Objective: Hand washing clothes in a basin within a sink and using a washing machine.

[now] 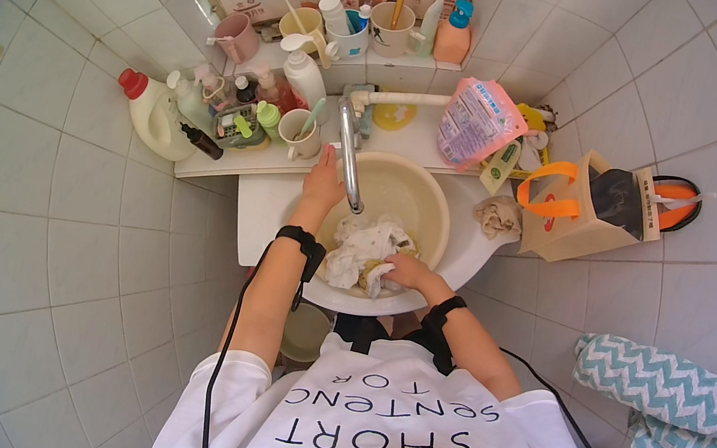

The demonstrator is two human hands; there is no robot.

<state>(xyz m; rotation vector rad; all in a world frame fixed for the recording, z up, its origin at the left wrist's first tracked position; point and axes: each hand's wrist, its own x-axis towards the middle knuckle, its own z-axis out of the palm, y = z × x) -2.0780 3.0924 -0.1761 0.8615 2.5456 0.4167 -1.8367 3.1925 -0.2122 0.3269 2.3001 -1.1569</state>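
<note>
A cream plastic basin [401, 185] sits in the white sink [265, 222] beneath a chrome tap [351, 151]. Wet white cloth [366, 240] with yellowish patterned parts lies bunched in the front of it. My right hand [408, 271] grips a fold of this cloth at its right side. Over the basin's left rim, my left hand [324, 182] reaches toward the back counter with fingers extended, just left of the tap's spout. Near those fingertips stands a mug [299, 134] with a toothbrush. I see nothing held in the left hand.
Bottles, including a red-capped jug [151, 115], crowd the counter's left. A pink refill pouch [480, 124] stands right of the tap. A crumpled beige cloth [498, 217] lies by a paper bag [584, 206]. Cups line the back ledge [422, 66]. A bucket [304, 333] stands below.
</note>
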